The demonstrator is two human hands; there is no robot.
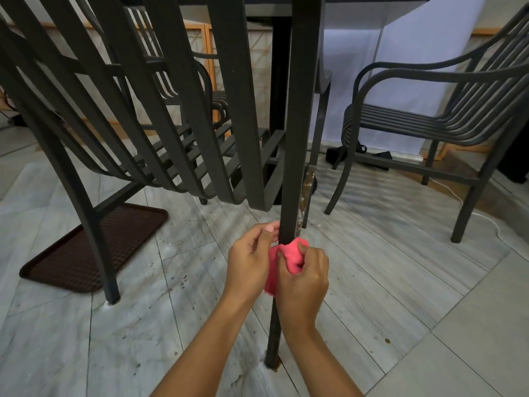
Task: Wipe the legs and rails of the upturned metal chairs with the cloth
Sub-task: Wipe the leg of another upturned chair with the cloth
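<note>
A dark metal chair point(148, 110) with slatted seat and back fills the left and centre of the view. One of its legs point(297, 138) runs straight down the middle to the floor. A pink cloth point(289, 257) is wrapped round that leg low down. My left hand point(249, 262) grips the cloth and the leg from the left, thumb against the metal. My right hand point(305, 279) pinches the cloth from the right. The leg's foot point(272, 362) looks rusty where it meets the floor.
A second dark metal armchair point(429, 116) stands upright at the right. A brown ribbed tray point(91, 247) lies on the grey plank floor point(400, 310) at the left. A table's dark post point(279, 81) rises behind the leg. A white cable point(458, 202) trails on the floor at right.
</note>
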